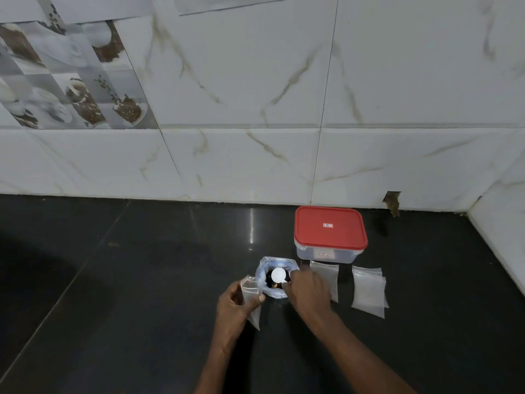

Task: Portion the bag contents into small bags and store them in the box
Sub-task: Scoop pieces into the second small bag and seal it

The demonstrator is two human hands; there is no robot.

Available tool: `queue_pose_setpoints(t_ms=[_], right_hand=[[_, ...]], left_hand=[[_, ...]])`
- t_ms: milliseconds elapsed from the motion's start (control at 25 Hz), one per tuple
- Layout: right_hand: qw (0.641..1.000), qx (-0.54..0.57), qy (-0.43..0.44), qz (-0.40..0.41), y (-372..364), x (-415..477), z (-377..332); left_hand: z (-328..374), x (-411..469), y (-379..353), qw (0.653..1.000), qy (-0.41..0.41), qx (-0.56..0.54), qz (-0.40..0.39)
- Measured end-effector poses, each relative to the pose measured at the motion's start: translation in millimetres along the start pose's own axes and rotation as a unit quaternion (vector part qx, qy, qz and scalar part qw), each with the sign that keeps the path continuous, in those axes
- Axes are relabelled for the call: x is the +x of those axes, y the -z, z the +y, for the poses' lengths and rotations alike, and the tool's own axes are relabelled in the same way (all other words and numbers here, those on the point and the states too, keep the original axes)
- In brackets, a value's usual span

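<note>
One big bag [277, 277]: lower centre of frame, open, dark contents.
Scoop [279, 275]: white, my right hand [308, 288] pinches it.
Small bag [251, 297]: gripped in my left hand [234, 307].
Box [331, 234]: red-lidded, upper right of bag.

Counted on the black counter [142, 280]: one red-lidded box [330, 234], one open bag [277, 277], one white scoop [279, 275], and at least three small bags [251, 297].

Single head-worn wide-angle view, looking forward and down from above the dark bench [127, 294]. Faces the marble-tiled wall [284, 95], which fills the upper half. Moderately near: forearms enter from bottom edge, fisheye bending at edges.
</note>
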State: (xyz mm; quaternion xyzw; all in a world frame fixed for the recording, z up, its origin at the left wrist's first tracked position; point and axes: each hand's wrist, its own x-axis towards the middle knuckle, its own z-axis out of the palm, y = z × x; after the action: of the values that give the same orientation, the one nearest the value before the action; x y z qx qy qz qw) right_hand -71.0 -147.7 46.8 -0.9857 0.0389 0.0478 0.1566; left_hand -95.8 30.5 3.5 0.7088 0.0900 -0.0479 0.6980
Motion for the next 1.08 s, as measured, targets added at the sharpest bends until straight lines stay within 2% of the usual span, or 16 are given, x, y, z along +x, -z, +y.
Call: queue_pose_setpoints(t_ms=[120, 240, 360, 560, 840, 960, 1080], right_hand=[[0.999, -0.036, -0.017, -0.027, -13, -4, -5], [0.998, -0.042, 0.002, -0.041, -17, -4, -3], [0.998, -0.036, 0.033, -0.029, -11, 0, 2], [0.995, -0.045, 0.076, -0.044, -18, -2, 7], [0.994, -0.048, 0.091, -0.022, -18, -3, 0], [0.998, 0.006, 0.058, -0.027, -18, -1, 0], [0.989, 0.141, -0.031, -0.021, -17, 14, 13]], left_hand=[[-1, 2, -9, 0.999, 0.018, -0.036, -0.027], [-3, 6, -14, 0.998, 0.031, -0.044, -0.045], [-7, 11, -16, 0.994, 0.051, -0.09, -0.027], [-8, 6, -23, 0.969, 0.134, -0.205, 0.005], [-7, 5, -32, 0.966, 0.134, -0.221, 0.013], [-8, 3, -37, 0.973, 0.117, -0.197, 0.001], [-5, 2, -44, 0.98, 0.094, -0.174, -0.018]])
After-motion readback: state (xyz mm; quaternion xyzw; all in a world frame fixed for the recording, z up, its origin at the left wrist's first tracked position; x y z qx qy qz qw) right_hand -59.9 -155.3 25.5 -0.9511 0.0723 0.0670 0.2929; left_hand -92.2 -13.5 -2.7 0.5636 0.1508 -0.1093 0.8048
